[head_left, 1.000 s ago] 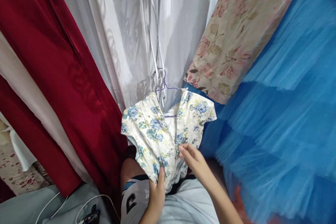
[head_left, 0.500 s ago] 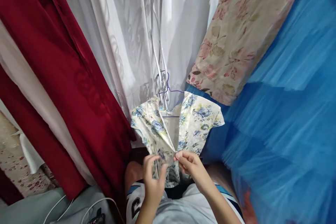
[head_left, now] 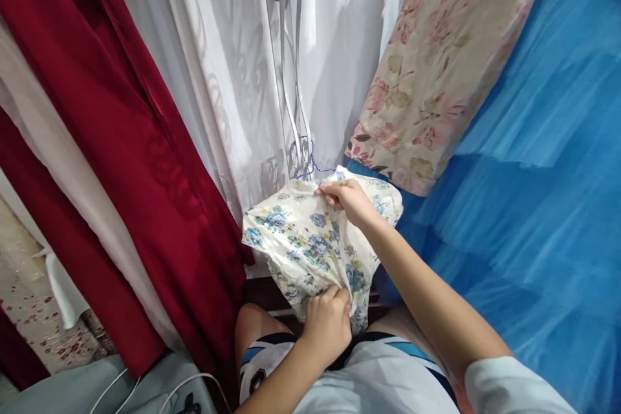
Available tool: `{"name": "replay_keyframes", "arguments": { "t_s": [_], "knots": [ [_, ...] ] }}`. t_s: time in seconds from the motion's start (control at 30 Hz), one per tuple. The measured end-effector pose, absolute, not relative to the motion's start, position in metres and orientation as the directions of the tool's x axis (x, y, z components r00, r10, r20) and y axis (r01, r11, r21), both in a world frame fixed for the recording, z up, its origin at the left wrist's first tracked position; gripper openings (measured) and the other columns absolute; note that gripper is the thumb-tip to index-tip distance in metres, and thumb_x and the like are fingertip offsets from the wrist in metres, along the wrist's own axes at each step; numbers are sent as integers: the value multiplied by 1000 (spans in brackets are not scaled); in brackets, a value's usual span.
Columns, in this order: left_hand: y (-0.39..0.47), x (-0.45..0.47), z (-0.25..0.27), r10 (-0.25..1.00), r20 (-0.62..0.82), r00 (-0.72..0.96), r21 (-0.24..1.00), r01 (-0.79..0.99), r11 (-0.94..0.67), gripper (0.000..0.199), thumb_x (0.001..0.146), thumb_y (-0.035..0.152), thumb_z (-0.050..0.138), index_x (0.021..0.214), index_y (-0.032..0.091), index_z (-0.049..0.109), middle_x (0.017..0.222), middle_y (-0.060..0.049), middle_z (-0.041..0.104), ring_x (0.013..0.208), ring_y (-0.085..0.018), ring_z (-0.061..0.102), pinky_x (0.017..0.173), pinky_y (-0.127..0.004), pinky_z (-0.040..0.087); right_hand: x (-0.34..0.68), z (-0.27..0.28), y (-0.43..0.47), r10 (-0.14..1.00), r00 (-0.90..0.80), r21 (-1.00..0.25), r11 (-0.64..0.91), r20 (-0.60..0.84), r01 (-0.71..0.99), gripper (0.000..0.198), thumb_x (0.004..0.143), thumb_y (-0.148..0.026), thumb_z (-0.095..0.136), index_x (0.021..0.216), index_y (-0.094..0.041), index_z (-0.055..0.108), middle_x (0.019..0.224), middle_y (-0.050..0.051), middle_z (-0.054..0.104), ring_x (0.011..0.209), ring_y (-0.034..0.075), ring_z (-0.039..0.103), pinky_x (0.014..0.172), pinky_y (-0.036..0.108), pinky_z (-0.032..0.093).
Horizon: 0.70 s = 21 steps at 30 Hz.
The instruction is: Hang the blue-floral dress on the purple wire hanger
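A white short-sleeved blouse (head_left: 310,239) with blue flowers hangs on a purple wire hanger (head_left: 315,165). At its neckline, my right hand (head_left: 352,200) is closed in a pinch on the blouse's front edge; any small fastener there is hidden by the fingers. Lower down, my left hand (head_left: 327,323) grips the front of the blouse near its bottom, fingers curled into the cloth. Creases run between the two hands, and the front edges lie together.
Red fabric (head_left: 145,162) hangs at left, with white drapes (head_left: 334,65) behind. On the right hang a beige pink-flowered cloth (head_left: 417,90) and blue tulle (head_left: 524,226). White straps (head_left: 291,77) dangle above the hanger. A white cable (head_left: 194,376) crosses a grey surface (head_left: 72,388) at lower left.
My right hand has slid up from the middle of the blouse front to the neckline, and the V-shaped gap has closed. My left hand, open before, now grips the lower front.
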State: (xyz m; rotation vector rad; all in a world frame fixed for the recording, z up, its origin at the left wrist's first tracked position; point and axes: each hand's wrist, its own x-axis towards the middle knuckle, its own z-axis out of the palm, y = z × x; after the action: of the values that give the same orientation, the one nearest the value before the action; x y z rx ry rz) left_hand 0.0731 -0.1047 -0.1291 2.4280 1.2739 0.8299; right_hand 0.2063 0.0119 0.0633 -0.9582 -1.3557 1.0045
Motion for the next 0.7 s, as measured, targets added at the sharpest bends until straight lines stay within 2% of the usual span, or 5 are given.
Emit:
{"name": "replay_keyframes", "arguments": {
  "t_s": [0.13, 0.27, 0.5, 0.6, 0.7],
  "knots": [
    [-75, 54, -105, 774, 418, 475, 547, 548, -632, 13, 87, 19, 54, 96, 22, 63, 95, -5, 67, 80, -19, 62, 71, -28, 45, 196, 67, 12, 942, -16, -942, 335, 336, -38, 22, 76, -34, 64, 71, -12, 67, 44, -2, 45, 42, 9, 33, 43, 26, 18],
    [-28, 28, -22, 712, 692, 117, 608, 438, -662, 34, 98, 28, 43, 131, 24, 51, 102, -5, 66, 83, -15, 60, 79, -28, 47, 195, 54, -8, 912, -58, -911, 408, 406, 49, 22, 81, -32, 59, 69, -14, 66, 45, -3, 47, 43, 9, 37, 46, 25, 24],
    [8, 36, 67, 502, 755, 421, 249, 524, -814, 24, 97, 29, 46, 88, 20, 66, 83, -3, 67, 76, -15, 61, 71, -25, 44, 197, 47, -8, 872, -70, -868, 490, 485, 85, 26, 83, -36, 57, 69, -15, 66, 46, -3, 48, 45, 11, 39, 49, 26, 29],
    [18, 30, 76, 447, 842, 302, 224, 558, -799, 23, 97, 29, 45, 90, 19, 65, 82, -3, 68, 78, -15, 63, 73, -25, 45, 193, 30, 0, 883, 8, -863, 458, 470, 212, 27, 82, -33, 55, 65, -15, 64, 46, -3, 47, 45, 11, 39, 49, 26, 29],
    [40, -2, 75, 469, 882, 51, 354, 585, -729, 25, 97, 33, 45, 94, 18, 65, 83, -3, 70, 79, -16, 66, 76, -25, 47, 190, 11, 2, 924, -22, -876, 370, 383, 309, 29, 82, -34, 52, 64, -15, 64, 45, -3, 45, 45, 12, 40, 49, 26, 29]
  ]
}}
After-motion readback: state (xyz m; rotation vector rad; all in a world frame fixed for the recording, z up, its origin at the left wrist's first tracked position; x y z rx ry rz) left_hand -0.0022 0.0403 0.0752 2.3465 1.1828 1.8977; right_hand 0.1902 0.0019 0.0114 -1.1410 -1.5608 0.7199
